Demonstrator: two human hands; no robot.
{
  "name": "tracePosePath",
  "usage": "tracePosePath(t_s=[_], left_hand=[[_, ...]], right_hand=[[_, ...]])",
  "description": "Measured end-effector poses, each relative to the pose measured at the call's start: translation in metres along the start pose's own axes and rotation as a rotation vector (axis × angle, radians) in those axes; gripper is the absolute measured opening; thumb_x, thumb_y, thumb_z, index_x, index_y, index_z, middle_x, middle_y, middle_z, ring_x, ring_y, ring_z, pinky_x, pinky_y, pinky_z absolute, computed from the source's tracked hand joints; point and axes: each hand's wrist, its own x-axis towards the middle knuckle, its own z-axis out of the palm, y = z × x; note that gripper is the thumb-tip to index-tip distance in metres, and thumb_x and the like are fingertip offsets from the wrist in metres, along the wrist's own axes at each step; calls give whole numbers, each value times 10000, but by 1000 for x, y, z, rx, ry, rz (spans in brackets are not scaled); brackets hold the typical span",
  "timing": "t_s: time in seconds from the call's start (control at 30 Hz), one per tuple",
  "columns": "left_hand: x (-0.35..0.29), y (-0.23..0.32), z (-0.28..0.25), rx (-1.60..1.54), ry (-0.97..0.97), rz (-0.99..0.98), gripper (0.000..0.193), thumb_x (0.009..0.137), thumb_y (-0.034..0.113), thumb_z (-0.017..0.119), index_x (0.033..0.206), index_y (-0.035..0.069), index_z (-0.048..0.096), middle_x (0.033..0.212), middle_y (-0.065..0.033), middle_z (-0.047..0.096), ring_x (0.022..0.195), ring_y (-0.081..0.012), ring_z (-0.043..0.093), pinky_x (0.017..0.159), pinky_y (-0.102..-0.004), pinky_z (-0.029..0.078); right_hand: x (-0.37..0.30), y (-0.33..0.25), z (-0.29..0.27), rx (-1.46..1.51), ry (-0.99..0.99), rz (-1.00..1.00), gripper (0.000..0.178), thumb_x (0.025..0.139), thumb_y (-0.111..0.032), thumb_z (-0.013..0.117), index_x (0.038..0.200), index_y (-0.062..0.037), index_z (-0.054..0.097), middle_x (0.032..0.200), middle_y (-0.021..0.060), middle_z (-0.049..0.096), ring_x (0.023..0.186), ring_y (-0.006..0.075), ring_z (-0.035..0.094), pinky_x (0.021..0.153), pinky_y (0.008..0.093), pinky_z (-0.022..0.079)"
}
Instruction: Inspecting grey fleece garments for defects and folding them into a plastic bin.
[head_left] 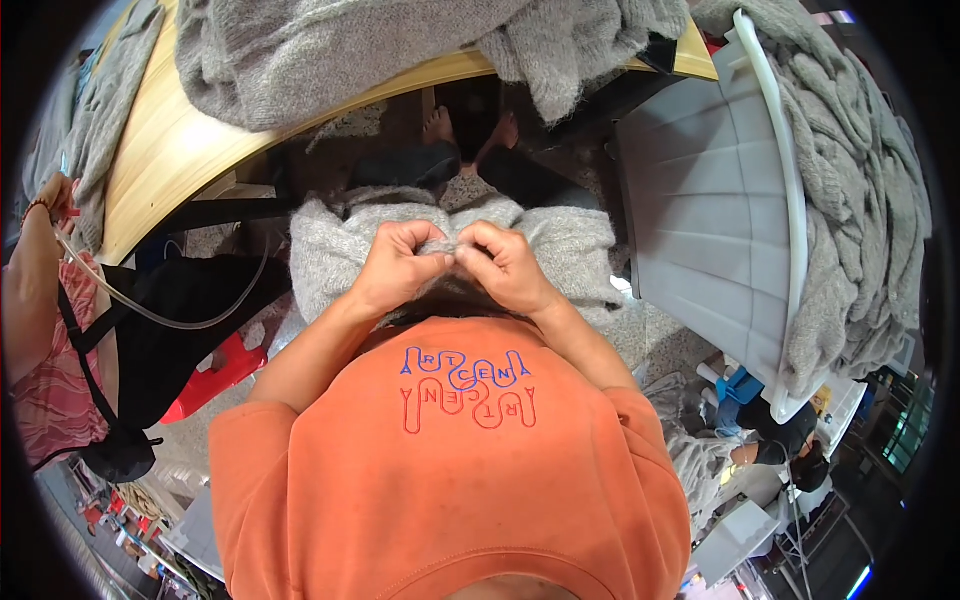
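Across my lap lies a fuzzy grey knitted garment [330,255], bunched up and hanging over both thighs. My left hand [400,262] pinches its near edge between thumb and fingers. Right beside it, my right hand [505,268] pinches the same knit, so the two hands almost meet in the middle. Only a small fold of the fabric shows between the fingertips. Whether a needle or thread is in the fingers is too small to tell.
A wooden table [170,150] curves ahead, with grey knitwear [330,50] piled on it. To the right stands a large grey plastic bin [710,190], heaped with more grey knits [850,190]. At left, another person's hand [55,200] is near a clear tube; a red plastic stool [215,378] is behind.
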Motion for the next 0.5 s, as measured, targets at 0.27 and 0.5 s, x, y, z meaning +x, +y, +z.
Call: tracePosePath(t_s=[0.27, 0.5], left_hand=[[-2, -3, -4, -99, 48, -179, 48, 696, 6, 628, 711, 13, 583, 614, 13, 551, 514, -35, 462, 452, -178, 349], [0, 0, -37, -369, 75, -44, 54, 730, -16, 599, 779, 5, 590, 740, -53, 627, 633, -92, 583, 599, -234, 478]], right_hand=[[2, 6, -2, -251, -9, -120, 131, 736, -121, 605, 777, -16, 537, 725, 120, 536, 650, 297, 545, 585, 354, 438], [-1, 67, -64, -561, -217, 186, 220, 695, -66, 617, 905, -1, 597, 769, 90, 596, 713, 189, 571, 668, 263, 448]])
